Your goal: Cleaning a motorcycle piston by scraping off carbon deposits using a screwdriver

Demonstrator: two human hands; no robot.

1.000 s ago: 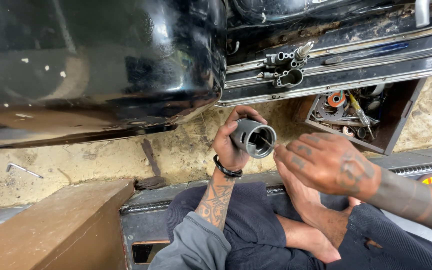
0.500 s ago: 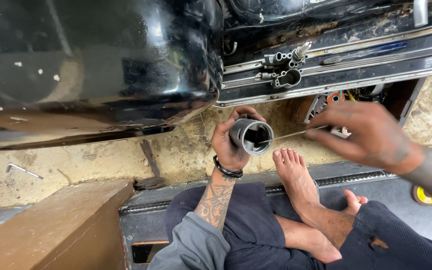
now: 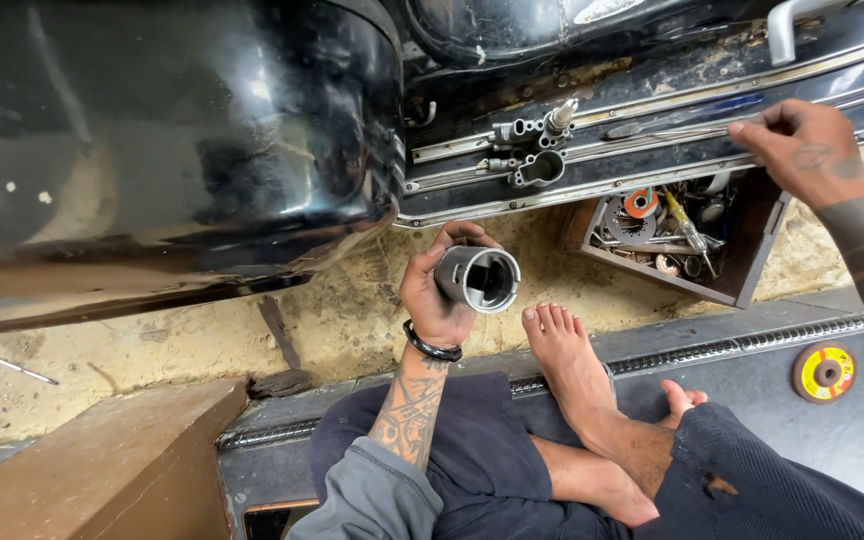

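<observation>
The left hand [image 3: 439,300] grips a short hollow grey metal cylinder [image 3: 478,278], open end up, above the sandy ground. The right hand [image 3: 802,150] pinches something thin on the black metal ledge [image 3: 652,150] — what, I cannot tell. Best keep that cylinder level and steady.

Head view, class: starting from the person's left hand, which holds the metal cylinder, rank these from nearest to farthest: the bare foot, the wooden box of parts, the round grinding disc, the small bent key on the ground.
Measured from the left hand:
1. Bare foot, just right of it and lower.
2. Wooden box of parts, further right, against the black vehicle body.
3. Round grinding disc, far right on the dark mat.
4. Small bent key, far left on the sandy ground.
</observation>
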